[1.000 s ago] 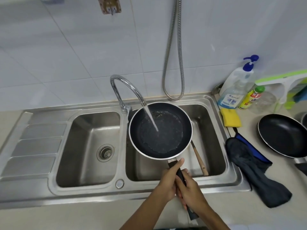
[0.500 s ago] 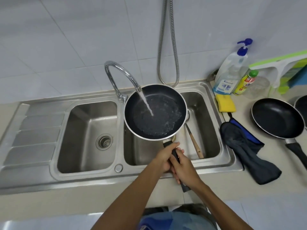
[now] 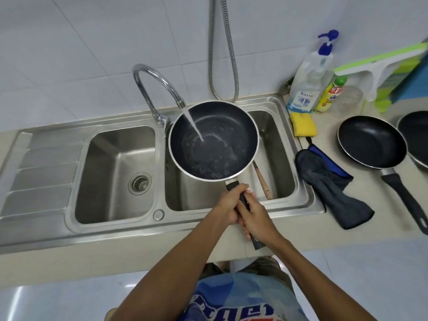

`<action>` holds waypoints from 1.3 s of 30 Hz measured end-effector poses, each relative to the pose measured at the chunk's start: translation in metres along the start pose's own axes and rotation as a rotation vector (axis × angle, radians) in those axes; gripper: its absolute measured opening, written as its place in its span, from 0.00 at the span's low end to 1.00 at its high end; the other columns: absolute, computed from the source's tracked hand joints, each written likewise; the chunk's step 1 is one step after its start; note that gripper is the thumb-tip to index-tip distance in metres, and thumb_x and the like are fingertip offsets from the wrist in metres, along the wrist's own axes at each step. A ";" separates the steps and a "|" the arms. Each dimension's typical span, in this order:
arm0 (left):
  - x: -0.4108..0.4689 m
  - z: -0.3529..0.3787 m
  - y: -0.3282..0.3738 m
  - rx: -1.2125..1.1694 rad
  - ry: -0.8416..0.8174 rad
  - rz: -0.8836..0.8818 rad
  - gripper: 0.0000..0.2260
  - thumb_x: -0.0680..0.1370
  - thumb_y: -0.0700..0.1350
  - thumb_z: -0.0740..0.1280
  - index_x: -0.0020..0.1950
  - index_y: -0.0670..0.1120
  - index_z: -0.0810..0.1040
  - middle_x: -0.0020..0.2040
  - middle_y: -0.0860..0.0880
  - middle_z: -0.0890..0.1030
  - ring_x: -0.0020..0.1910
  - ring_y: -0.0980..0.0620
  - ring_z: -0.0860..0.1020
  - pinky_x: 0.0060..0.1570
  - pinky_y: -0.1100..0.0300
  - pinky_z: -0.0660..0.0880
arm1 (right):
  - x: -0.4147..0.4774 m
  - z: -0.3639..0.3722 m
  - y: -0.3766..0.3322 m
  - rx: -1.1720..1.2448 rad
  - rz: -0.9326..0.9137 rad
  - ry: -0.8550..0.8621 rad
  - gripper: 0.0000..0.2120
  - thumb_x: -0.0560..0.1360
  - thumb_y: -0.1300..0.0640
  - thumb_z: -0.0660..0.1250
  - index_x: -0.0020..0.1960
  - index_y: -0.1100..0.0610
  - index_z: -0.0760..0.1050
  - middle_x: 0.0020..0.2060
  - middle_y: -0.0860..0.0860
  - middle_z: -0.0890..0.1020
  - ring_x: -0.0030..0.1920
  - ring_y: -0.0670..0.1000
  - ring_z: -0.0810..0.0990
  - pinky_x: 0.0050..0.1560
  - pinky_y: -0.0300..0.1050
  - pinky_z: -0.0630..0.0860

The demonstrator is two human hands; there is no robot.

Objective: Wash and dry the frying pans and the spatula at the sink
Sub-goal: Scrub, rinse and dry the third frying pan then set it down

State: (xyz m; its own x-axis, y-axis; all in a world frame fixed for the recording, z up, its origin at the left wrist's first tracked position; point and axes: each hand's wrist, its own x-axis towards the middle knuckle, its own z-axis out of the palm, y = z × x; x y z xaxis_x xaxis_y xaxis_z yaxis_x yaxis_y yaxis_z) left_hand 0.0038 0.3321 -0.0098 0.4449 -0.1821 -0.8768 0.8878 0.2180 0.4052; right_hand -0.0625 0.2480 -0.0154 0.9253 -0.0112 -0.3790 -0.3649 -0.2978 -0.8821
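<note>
Frying pan [image 3: 234,126], black inside with a pale metal rim, is held level above the right basin [image 3: 275,144] of a double steel sink, directly under the spout of the curved faucet [image 3: 157,77]. A stream of water [image 3: 193,123] falls from the spout into the pan, where a shallow, bubbling pool lies. Both hands hold the pan's dark handle [image 3: 243,200]. The left grip [image 3: 228,209] is curled around the handle just behind the pan; the right grip [image 3: 257,218] is wrapped around it immediately behind and touches the left. The handle's end shows beyond the right wrist.

Spatula [image 3: 262,181] lies in the right basin, only its wooden handle showing beside the pan; the rest is hidden beneath the pan. The left basin [image 3: 115,172] holds only its drain strainer [image 3: 140,183].

On the table [image 3: 324,232] to the right of the sink lie a dark cloth [image 3: 328,181], partly over the sink's edge, and a yellow sponge [image 3: 303,127]. Farther right rest a second frying pan [image 3: 371,141] and, cut by the frame edge, a third frying pan [image 3: 416,133]. A pump bottle [image 3: 308,82] and a small yellow bottle [image 3: 330,96] stand at the wall.
</note>
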 end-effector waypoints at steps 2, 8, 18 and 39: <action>0.000 0.005 0.009 0.010 -0.002 0.020 0.11 0.80 0.47 0.69 0.38 0.45 0.76 0.34 0.50 0.85 0.36 0.52 0.82 0.38 0.59 0.78 | 0.007 -0.003 -0.004 0.009 -0.009 0.007 0.07 0.85 0.48 0.57 0.59 0.46 0.72 0.30 0.57 0.80 0.25 0.54 0.75 0.25 0.49 0.72; 0.005 -0.009 0.017 -0.015 0.060 0.055 0.12 0.80 0.47 0.70 0.38 0.45 0.77 0.32 0.50 0.84 0.36 0.52 0.81 0.36 0.58 0.77 | 0.019 0.007 -0.010 -0.024 -0.011 -0.062 0.08 0.85 0.46 0.56 0.60 0.45 0.72 0.32 0.56 0.82 0.27 0.57 0.79 0.29 0.56 0.78; 0.019 -0.013 -0.027 -0.080 0.139 0.079 0.06 0.77 0.40 0.68 0.40 0.42 0.78 0.41 0.43 0.83 0.37 0.50 0.84 0.34 0.60 0.80 | -0.010 -0.003 0.009 0.001 0.066 -0.134 0.11 0.85 0.47 0.55 0.63 0.45 0.72 0.27 0.51 0.78 0.25 0.51 0.75 0.26 0.45 0.72; 0.018 0.022 0.011 -0.048 -0.153 -0.172 0.15 0.74 0.45 0.70 0.27 0.45 0.77 0.32 0.49 0.81 0.33 0.53 0.79 0.46 0.62 0.77 | 0.003 -0.032 -0.012 -0.529 -0.007 -0.036 0.26 0.85 0.48 0.56 0.79 0.52 0.55 0.53 0.50 0.78 0.43 0.47 0.78 0.45 0.41 0.79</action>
State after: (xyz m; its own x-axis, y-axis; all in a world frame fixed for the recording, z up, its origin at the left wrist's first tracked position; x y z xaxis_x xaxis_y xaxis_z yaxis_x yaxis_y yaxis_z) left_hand 0.0245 0.3099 -0.0158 0.3033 -0.3632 -0.8810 0.9471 0.2162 0.2370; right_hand -0.0519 0.2206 0.0032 0.9200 0.0220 -0.3914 -0.2488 -0.7387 -0.6264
